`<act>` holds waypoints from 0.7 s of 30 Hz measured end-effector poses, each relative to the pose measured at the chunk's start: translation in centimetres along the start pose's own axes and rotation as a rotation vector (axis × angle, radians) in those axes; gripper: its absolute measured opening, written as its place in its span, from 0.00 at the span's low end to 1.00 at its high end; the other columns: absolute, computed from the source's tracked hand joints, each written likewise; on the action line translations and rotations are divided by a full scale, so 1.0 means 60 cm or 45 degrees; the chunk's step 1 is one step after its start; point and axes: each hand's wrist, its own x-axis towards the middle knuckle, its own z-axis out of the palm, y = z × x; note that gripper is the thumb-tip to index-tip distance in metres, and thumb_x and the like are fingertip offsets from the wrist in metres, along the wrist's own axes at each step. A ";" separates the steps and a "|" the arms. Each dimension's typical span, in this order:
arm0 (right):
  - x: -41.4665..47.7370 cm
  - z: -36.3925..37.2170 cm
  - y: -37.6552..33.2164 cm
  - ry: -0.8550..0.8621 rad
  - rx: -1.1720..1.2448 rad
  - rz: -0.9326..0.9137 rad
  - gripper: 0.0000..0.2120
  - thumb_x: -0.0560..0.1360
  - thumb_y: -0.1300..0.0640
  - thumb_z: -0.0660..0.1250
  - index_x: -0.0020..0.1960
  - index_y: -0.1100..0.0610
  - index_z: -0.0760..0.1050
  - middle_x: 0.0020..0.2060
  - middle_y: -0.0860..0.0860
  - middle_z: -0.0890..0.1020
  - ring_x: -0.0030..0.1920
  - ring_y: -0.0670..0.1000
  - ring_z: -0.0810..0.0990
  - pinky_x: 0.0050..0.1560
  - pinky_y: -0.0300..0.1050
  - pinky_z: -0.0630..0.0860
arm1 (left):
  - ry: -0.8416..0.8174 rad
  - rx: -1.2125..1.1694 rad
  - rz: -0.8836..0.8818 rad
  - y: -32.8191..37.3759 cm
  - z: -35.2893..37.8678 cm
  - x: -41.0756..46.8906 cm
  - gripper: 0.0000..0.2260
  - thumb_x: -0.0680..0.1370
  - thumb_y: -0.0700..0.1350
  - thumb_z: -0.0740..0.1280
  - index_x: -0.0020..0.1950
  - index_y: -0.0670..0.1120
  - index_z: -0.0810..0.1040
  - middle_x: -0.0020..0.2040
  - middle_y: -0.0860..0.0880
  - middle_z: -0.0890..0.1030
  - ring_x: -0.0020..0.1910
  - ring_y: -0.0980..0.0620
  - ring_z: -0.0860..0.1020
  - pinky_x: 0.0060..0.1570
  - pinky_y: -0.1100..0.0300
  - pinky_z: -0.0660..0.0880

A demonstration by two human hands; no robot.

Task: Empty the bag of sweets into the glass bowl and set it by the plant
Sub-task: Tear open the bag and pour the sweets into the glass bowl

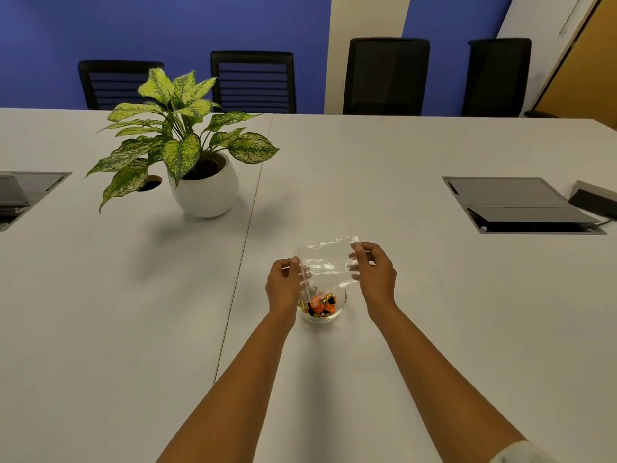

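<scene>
Our left hand (283, 285) and right hand (374, 272) fingers pinching clear bag (325, 262) over glass bowl (322, 307), sweets (321, 305) inside, plant (187, 145) well apart on worktop (400, 295)

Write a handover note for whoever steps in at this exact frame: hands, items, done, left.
Left hand and right hand each pinch a side of the clear bag, held upturned over the glass bowl.
Sweets lie in the bowl; the bag looks empty.
The bowl stands near the table's front, well apart from the plant.
Left: put the bag down, carry the bowl beside the plant.
</scene>
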 end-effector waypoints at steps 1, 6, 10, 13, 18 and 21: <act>-0.003 0.001 0.003 0.014 -0.024 -0.009 0.08 0.78 0.51 0.62 0.51 0.54 0.76 0.39 0.49 0.81 0.36 0.48 0.80 0.41 0.47 0.79 | 0.029 0.012 0.021 -0.001 0.003 -0.004 0.12 0.79 0.48 0.60 0.58 0.42 0.72 0.54 0.41 0.80 0.48 0.43 0.81 0.53 0.48 0.79; -0.015 0.005 0.021 0.086 -0.159 -0.045 0.06 0.79 0.50 0.59 0.48 0.49 0.73 0.36 0.51 0.81 0.30 0.49 0.80 0.35 0.47 0.78 | 0.153 0.157 0.177 -0.006 0.014 -0.018 0.13 0.80 0.50 0.58 0.59 0.44 0.73 0.52 0.46 0.79 0.45 0.52 0.77 0.39 0.69 0.74; -0.021 0.006 0.035 0.104 -0.223 -0.046 0.06 0.80 0.52 0.58 0.50 0.52 0.73 0.35 0.51 0.80 0.27 0.49 0.78 0.30 0.42 0.74 | 0.161 0.187 0.275 -0.006 0.017 -0.028 0.11 0.78 0.53 0.62 0.54 0.47 0.75 0.38 0.54 0.79 0.32 0.58 0.77 0.25 0.75 0.71; -0.027 0.002 0.043 0.102 -0.216 -0.035 0.05 0.79 0.54 0.60 0.49 0.53 0.73 0.33 0.50 0.80 0.26 0.49 0.78 0.25 0.37 0.71 | 0.191 0.228 0.321 -0.012 0.010 -0.032 0.10 0.77 0.50 0.64 0.53 0.45 0.77 0.36 0.52 0.80 0.33 0.57 0.78 0.29 0.74 0.72; -0.040 0.000 0.049 0.075 -0.166 0.003 0.05 0.78 0.55 0.62 0.49 0.54 0.75 0.35 0.50 0.81 0.26 0.49 0.78 0.18 0.31 0.68 | 0.202 0.236 0.315 -0.029 -0.012 -0.033 0.07 0.76 0.46 0.66 0.50 0.44 0.78 0.34 0.53 0.80 0.35 0.58 0.78 0.33 0.75 0.71; -0.049 0.000 0.054 -0.050 -0.062 0.065 0.03 0.77 0.55 0.64 0.49 0.54 0.75 0.35 0.50 0.82 0.28 0.45 0.79 0.21 0.33 0.73 | 0.215 0.227 0.272 -0.039 -0.031 -0.031 0.08 0.76 0.47 0.66 0.51 0.44 0.79 0.37 0.48 0.81 0.35 0.55 0.78 0.37 0.64 0.75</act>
